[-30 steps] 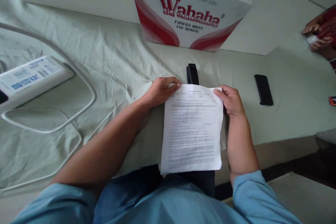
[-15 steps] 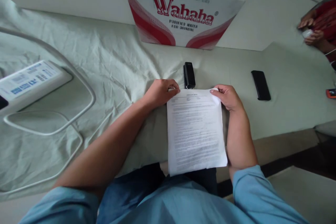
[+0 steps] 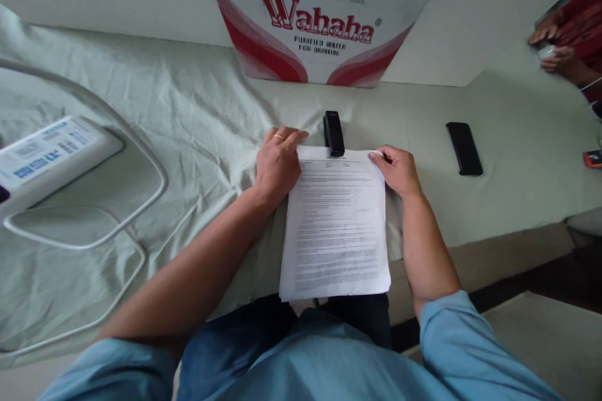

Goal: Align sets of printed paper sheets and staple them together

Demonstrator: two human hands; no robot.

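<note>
A stack of printed paper sheets (image 3: 336, 225) lies over the table's front edge, its lower part above my lap. My right hand (image 3: 397, 169) pinches the top right corner between thumb and fingers. At the top left corner, my left hand (image 3: 279, 163) lies with its fingers stretched toward the stapler; the thumb is hidden and a ring shows on one finger. The black stapler (image 3: 333, 133) rests on the cloth, its front end overlapping the top edge of the sheets. No hand touches the stapler.
A Wahaha water carton (image 3: 320, 37) stands behind the stapler. To the right lies a black phone (image 3: 464, 148). A white power strip (image 3: 61, 150) and its cable (image 3: 157, 182) occupy the left. Another person's hands (image 3: 552, 50) hold a small white object at far right.
The sheets have moved forward, so their top edge meets the stapler's front end. My left hand has loosened its pinch on the corner and stretched its fingers; my right hand keeps its hold.
</note>
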